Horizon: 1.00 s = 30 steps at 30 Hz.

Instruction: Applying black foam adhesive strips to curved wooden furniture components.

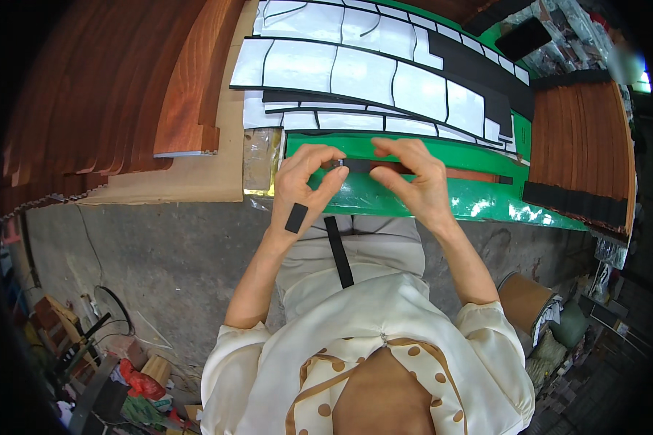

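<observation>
My left hand (306, 174) is closed, thumb and forefinger pinching a small dark piece (337, 164) whose kind I cannot make out. A short black strip (296, 217) lies on the back of my left hand near the wrist. My right hand (421, 181) is open, thumb and fingers apart. Beneath it a narrow reddish-brown wooden strip (471, 175) with a black far-right end lies on the green sheet (479, 201). Its left part also looks black and runs toward my left fingertips. A longer black strip (339, 250) rests on my lap.
Behind my hands lie overlapping white-backed sheets (363, 70) divided by black lines. Reddish-brown wooden pieces stand stacked at left (189, 87), beside cardboard (218, 174). Another stack (577, 148) with black ends is at right. A black phone-like slab (522, 38) sits far right.
</observation>
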Tool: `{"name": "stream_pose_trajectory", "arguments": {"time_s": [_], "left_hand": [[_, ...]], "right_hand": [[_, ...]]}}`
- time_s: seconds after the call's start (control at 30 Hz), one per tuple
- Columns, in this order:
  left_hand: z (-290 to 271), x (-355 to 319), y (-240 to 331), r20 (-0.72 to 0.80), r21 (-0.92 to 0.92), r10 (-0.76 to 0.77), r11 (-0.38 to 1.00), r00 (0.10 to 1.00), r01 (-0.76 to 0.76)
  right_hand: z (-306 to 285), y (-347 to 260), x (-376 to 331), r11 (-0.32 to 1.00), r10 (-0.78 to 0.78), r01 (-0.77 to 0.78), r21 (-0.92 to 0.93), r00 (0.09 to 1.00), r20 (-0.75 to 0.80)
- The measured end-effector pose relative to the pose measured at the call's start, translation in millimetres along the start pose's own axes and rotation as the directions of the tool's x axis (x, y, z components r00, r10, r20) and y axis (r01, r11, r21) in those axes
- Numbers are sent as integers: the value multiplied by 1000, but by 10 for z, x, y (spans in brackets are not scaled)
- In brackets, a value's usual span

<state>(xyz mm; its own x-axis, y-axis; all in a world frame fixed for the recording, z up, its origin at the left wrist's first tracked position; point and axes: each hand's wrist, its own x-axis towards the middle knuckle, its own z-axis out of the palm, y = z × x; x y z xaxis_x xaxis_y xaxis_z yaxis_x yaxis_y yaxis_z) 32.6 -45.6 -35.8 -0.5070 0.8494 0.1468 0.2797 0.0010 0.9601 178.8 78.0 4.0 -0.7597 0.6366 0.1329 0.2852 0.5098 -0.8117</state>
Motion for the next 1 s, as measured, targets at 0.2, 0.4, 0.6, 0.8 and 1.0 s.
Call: {"name": "stream_pose_trajectory", "arguments": {"time_s": [0.2, 0.4, 0.6, 0.8, 1.0], "left_hand": [[80, -15, 15, -51, -102, -120, 988, 991, 114], [216, 21, 47, -57, -103, -187, 978, 981, 180], [275, -37, 63, -128, -116, -214, 973, 968, 200], [157, -18, 63, -42, -133, -304, 946, 952, 296], [110, -242, 193, 13, 189, -369, 914, 929, 360]], "right_hand": [[-9, 28, -94, 963, -230, 218, -157, 972, -59], [129, 138, -191, 767, -451, 379, -518, 892, -14], [231, 104, -281, 788, -444, 340, -513, 891, -92], [-88, 52, -202, 864, -391, 347, -365, 919, -52], [-1408, 1140, -834, 573, -42, -431, -697, 834, -551]]}}
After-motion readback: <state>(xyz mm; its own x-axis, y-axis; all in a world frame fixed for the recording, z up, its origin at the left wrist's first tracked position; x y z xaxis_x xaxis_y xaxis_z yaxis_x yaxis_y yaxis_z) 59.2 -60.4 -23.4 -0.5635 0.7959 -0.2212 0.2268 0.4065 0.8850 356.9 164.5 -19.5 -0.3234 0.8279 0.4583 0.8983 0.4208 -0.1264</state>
